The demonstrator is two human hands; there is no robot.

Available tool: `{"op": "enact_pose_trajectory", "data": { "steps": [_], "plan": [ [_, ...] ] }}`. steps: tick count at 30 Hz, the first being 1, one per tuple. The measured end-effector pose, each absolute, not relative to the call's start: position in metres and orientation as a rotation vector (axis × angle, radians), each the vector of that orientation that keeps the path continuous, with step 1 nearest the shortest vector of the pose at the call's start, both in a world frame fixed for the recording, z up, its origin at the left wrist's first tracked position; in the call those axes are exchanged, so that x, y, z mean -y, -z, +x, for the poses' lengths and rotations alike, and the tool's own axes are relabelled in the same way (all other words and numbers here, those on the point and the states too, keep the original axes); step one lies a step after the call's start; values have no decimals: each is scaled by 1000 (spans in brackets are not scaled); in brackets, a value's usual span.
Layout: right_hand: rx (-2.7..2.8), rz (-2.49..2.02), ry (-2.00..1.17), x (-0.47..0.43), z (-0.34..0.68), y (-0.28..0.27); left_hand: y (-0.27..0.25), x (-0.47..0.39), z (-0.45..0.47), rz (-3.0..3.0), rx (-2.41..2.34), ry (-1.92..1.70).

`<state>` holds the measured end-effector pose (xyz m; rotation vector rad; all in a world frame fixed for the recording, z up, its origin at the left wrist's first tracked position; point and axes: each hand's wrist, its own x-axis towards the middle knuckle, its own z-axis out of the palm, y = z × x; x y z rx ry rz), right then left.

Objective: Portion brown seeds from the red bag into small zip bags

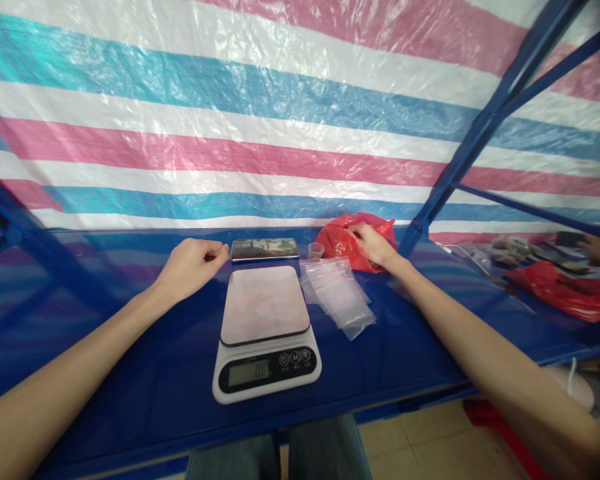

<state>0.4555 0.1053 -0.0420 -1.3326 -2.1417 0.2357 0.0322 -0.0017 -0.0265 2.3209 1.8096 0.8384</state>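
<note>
Right hand (pixel 373 245) at the mouth of the red bag (pixel 333 236), near the far edge of the tabletop (pixel 390 360); grip partly hidden, cannot tell its state. Left hand (pixel 195 265) loosely clenched, just beside phone (pixel 265 249). Scale (pixel 266 303), reading 0.0, nearer front edge, clear bags (pixel 337 293) alongside.

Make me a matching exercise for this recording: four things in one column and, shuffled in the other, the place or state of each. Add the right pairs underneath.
Column one
1. digital kitchen scale
2. smartphone
3. clear plastic bags
4. right hand

Column two
A. overlapping one another to the right of the weighing plate
B. at the red plastic bag, with its fingertips partly hidden
C. display reading 0.0
D. lying flat just beyond the weighing plate, near the left hand

Right pairs: 1-C, 2-D, 3-A, 4-B
</note>
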Motion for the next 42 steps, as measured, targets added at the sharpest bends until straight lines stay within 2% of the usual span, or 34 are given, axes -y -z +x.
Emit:
{"op": "enact_pose_trajectory", "data": {
  "steps": [8,15,21,26,33,42],
  "plan": [
    [1961,-1334,-130,-107,458,27,27,1,31,2339,-1803,-811],
    [1859,-1232,-454,-109,452,30,28,0,31,2346,-1795,-800],
    [1751,-1210,-559,-111,448,29,27,1,32,2336,-1798,-787],
    [1487,-1219,-850,-109,451,28,27,1,32,2343,-1780,-799],
    [1009,-1006,-1345,-102,453,5,28,-1,30,2340,-1767,-816],
    [801,-770,-1722,-65,428,-28,30,-2,29,2344,-1781,-796]
  ]
}}
